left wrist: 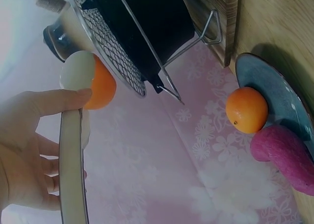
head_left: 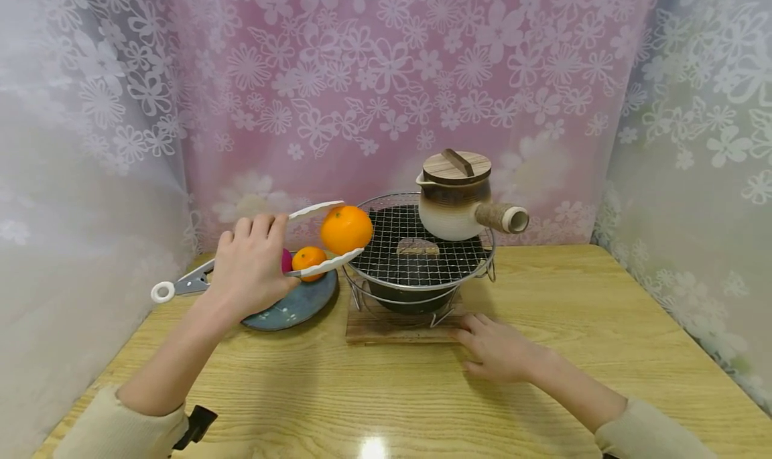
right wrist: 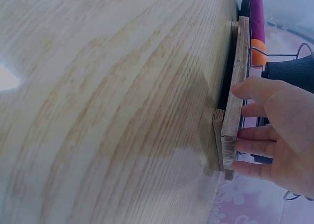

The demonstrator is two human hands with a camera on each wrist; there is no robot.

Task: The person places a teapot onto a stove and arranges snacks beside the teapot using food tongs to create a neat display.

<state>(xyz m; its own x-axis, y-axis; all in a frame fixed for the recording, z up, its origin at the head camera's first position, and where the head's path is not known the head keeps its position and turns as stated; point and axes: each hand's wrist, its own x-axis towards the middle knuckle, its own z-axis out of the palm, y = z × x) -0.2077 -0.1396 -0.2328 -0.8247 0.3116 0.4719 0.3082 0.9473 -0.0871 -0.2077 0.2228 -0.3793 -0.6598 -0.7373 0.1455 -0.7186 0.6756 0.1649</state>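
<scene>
My left hand grips a pair of tongs with pale scalloped tips. Between those tips an orange is held up beside the left rim of a round wire grill rack. Below and left of it, a second orange lies on a blue-grey plate. Next to that orange on the plate is a purple sweet potato, mostly behind my hand in the head view. My right hand rests its fingers against the right front corner of a wooden board under the stove.
A lidded clay teapot with a twine-wrapped side handle stands on the rack's right back part. Under the rack sits a black stove bowl in a wire stand. Flowered curtains enclose the wooden table at the back and sides.
</scene>
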